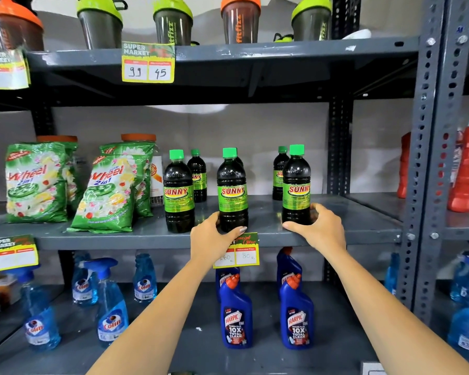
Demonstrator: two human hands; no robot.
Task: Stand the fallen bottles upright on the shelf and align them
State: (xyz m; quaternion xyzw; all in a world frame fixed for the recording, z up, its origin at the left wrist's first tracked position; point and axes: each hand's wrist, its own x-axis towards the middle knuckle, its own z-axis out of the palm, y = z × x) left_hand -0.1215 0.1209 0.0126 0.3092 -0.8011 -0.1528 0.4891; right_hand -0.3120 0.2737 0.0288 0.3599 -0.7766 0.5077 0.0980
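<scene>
Dark Sunny bottles with green caps stand upright on the middle grey shelf. Three are in the front row: the left bottle, the middle bottle and the right bottle. Two more bottles stand behind, one at the back left and one at the back right. A third hides behind the middle one. My left hand wraps the base of the middle bottle. My right hand holds the base of the right bottle. No bottle lies on its side.
Green Wheel detergent packs fill the shelf's left part. Shaker cups line the top shelf. Blue Colin sprays and Harpic bottles stand on the lower shelf. Red bottles sit in the neighbouring rack past the upright post.
</scene>
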